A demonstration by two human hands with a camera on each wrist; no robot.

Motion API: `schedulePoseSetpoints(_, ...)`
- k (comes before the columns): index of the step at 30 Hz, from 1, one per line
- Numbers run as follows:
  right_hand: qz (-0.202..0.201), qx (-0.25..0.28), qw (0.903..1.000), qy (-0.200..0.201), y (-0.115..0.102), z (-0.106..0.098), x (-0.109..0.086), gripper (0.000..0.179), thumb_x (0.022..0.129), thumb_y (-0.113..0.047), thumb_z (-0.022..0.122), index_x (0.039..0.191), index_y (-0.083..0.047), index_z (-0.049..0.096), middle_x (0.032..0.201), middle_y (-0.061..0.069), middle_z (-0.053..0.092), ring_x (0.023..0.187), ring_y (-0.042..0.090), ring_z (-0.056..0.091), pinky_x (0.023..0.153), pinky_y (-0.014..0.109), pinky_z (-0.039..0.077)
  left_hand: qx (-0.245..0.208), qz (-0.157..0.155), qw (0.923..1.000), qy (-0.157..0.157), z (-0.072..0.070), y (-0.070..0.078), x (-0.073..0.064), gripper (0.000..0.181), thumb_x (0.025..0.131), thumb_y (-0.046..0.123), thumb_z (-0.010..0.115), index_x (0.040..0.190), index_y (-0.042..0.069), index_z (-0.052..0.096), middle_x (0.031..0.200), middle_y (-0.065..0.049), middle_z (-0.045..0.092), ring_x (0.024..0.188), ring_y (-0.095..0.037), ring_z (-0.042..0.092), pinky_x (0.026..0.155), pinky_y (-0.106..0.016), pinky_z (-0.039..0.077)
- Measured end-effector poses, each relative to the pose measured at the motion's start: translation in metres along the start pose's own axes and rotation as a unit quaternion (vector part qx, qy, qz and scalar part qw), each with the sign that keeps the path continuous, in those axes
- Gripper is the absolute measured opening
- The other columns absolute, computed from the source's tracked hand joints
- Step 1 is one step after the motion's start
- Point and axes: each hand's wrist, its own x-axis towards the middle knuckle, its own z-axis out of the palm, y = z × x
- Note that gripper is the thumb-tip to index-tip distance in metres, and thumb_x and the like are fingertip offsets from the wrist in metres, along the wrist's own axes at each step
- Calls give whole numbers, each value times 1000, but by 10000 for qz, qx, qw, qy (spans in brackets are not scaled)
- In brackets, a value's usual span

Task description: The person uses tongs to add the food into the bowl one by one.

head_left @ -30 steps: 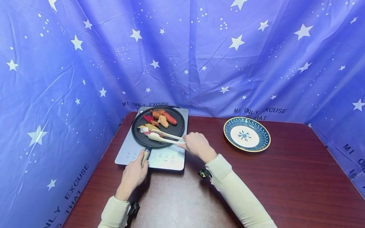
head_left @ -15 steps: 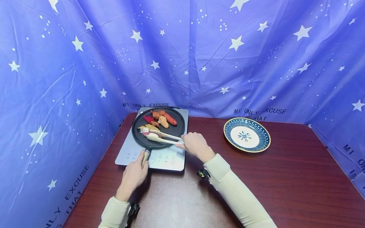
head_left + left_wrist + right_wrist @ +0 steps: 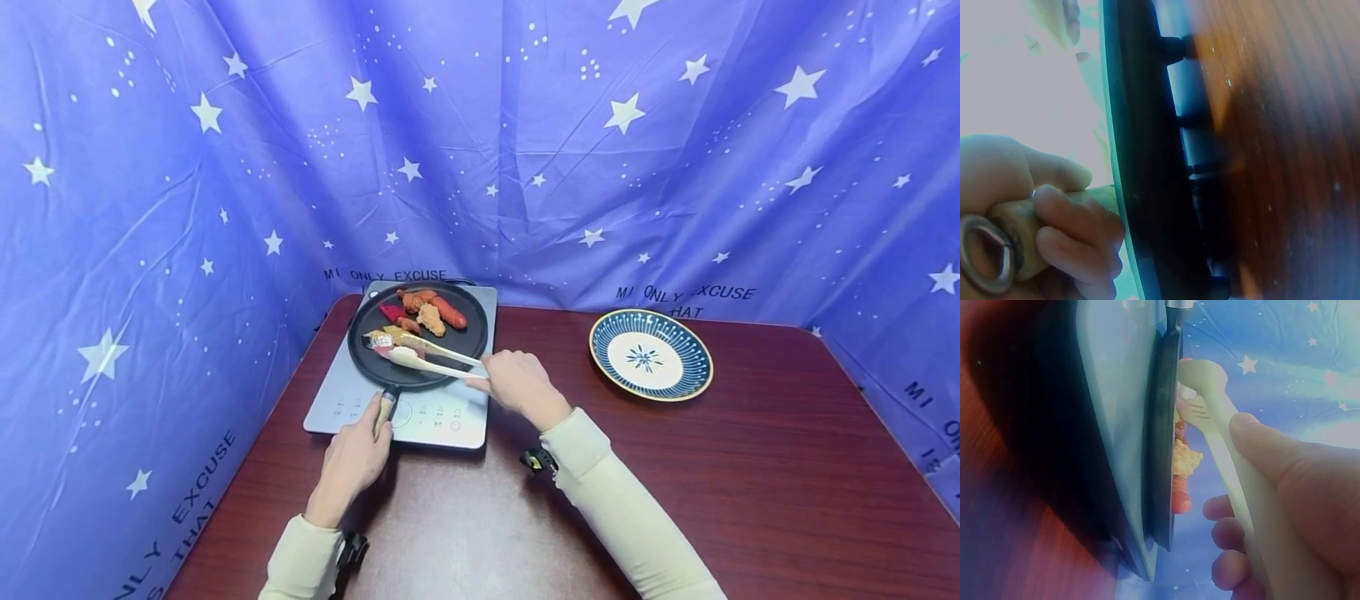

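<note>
My left hand (image 3: 356, 454) grips the handle (image 3: 386, 408) of a round black frying pan (image 3: 467, 343). In the left wrist view, fingers curl round that wooden handle (image 3: 1019, 231), which has a metal ring (image 3: 988, 253) at its end. My right hand (image 3: 525, 387) holds pale cream food tongs (image 3: 442, 369). One tong arm ends in a fork (image 3: 1197, 412), the other in a broad rounded tip (image 3: 1207, 374). The tips are at a reddish and white food piece at the pan's near side; whether they pinch it is unclear. Beyond lie a red sausage (image 3: 452, 313) and fried chicken (image 3: 431, 319).
Under the pan is a silver induction cooktop (image 3: 330, 412) on a dark red wooden table (image 3: 772, 467). A blue-patterned plate (image 3: 648, 385) with a yellow rim stands to the right. Blue star-printed curtain (image 3: 547, 125) surrounds the back and sides.
The tong tips have shifted slightly over the food at the pan's near side, and the reddish piece there looks a little moved. My left hand stays on the handle.
</note>
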Motion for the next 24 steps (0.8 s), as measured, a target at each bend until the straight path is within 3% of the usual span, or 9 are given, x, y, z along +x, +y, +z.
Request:
schedulePoseSetpoints(10,7,137,9988,461,12,-9,-15,41,87,-51,61,75,-11,54,56,1,46,50,25,53,46,41,41,38,-32,10000,-9,0,-1,1,53,93,27,48,144,12,40,100,-30,63,77,-44,62,62,-53,46)
schedulePoseSetpoints(24,382,113,9984,400,47,-9,-33,39,88,-49,60,77,-11,54,56,-1,46,51,24,52,48,42,41,-10,1,10000,-9,-1,0,0,53,93,27,48,143,11,40,100,-30,63,78,-45,62,63,-53,46)
